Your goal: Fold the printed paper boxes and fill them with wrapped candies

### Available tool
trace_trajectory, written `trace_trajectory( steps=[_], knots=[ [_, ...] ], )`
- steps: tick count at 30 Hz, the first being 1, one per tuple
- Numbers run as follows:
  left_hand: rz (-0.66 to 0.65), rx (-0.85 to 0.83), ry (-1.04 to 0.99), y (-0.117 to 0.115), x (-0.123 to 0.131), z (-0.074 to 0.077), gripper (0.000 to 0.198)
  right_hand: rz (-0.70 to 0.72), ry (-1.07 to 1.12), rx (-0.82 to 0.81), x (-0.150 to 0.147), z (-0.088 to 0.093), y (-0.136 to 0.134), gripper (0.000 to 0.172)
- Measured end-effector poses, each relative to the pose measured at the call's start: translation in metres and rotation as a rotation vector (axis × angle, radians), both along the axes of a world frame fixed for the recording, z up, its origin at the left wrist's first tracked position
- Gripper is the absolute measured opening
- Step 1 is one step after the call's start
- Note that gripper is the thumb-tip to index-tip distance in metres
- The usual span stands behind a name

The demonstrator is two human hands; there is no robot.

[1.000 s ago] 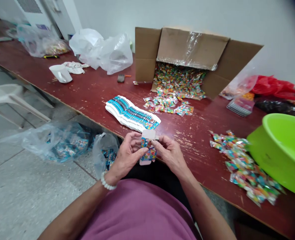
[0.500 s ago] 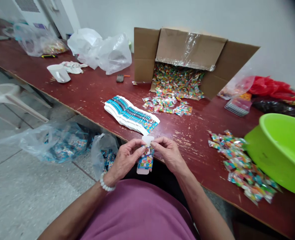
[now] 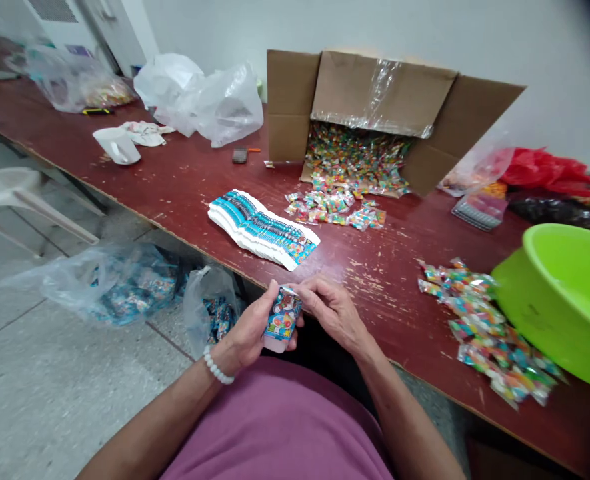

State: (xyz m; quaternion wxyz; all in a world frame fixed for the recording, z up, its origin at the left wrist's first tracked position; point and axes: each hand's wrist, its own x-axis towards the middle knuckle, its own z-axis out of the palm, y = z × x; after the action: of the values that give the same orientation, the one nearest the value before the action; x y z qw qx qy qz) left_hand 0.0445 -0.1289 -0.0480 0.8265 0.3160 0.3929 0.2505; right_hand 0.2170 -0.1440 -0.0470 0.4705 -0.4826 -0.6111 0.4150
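Observation:
A small printed blue candy box (image 3: 283,316) is wrapped in my left hand (image 3: 253,328), with the thumb along its left side and fingers showing at its right edge. Its lower end has a pale flap sticking out toward me. At the top end, my right hand (image 3: 329,308) pinches the edge, and the upper flap is mostly hidden by its fingers. Just beyond my hands lies a fanned row of flat folded boxes (image 3: 262,230) in the same blue print. Behind that row are small clear packets of colourful candy (image 3: 335,208).
An open cardboard box (image 3: 375,90) spills candy packets at the back. A green basin (image 3: 539,300) stands right, beside another packet pile (image 3: 495,333). A white mug (image 3: 117,145) and plastic bags (image 3: 199,100) are at left. Below the table edge hangs a bag of blue boxes (image 3: 212,310).
The top flap, upright before, is now folded down. My left hand has shifted from pinching the top to wrapping the box, which is now slightly tilted. My right hand stays at the top end.

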Motion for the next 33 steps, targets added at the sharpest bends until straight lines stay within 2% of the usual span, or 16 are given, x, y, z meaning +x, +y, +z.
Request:
trace_trajectory(
  steps=[3, 7, 10, 13, 17, 20, 24, 26, 28, 30, 33],
  knots=[
    [0.054, 0.013, 0.052, 0.0, 0.004, -0.001, 0.056, 0.006, -0.02, -0.049, 0.001, 0.006, 0.002, 0.023],
    [0.047, 0.061, 0.073, 0.0, 0.007, 0.0, 0.062, -0.023, -0.076, -0.086, 0.001, 0.009, 0.007, 0.017],
    [0.024, 0.142, 0.098, 0.001, 0.007, -0.002, 0.066, 0.015, 0.058, -0.176, 0.002, 0.008, 0.012, 0.021],
    [0.007, 0.213, 0.129, 0.002, 0.006, -0.004, 0.067, -0.023, 0.128, -0.197, 0.003, 0.005, 0.015, 0.025],
    [0.025, 0.196, 0.127, 0.003, 0.006, -0.006, 0.065, -0.006, 0.178, -0.209, 0.0, 0.003, 0.011, 0.027],
    [0.044, 0.14, 0.1, 0.003, 0.008, -0.007, 0.064, 0.054, 0.176, -0.157, -0.003, 0.001, 0.002, 0.026],
    [0.057, 0.132, 0.034, 0.004, 0.007, -0.008, 0.06, 0.075, -0.037, 0.041, 0.001, -0.004, 0.001, 0.02],
    [0.056, 0.113, 0.016, 0.006, 0.004, -0.01, 0.052, 0.08, -0.186, 0.095, 0.011, -0.006, 0.019, 0.022],
    [0.067, 0.063, -0.021, 0.006, 0.0, -0.013, 0.044, 0.016, -0.357, 0.102, 0.026, -0.006, 0.054, 0.026],
    [0.087, -0.003, -0.063, 0.003, -0.005, -0.021, 0.04, -0.214, -0.577, 0.085, 0.042, -0.007, 0.1, 0.028],
    [0.094, -0.13, -0.067, -0.005, -0.016, -0.039, 0.04, -0.335, -0.672, 0.072, 0.061, -0.01, 0.169, 0.042]
  ],
)
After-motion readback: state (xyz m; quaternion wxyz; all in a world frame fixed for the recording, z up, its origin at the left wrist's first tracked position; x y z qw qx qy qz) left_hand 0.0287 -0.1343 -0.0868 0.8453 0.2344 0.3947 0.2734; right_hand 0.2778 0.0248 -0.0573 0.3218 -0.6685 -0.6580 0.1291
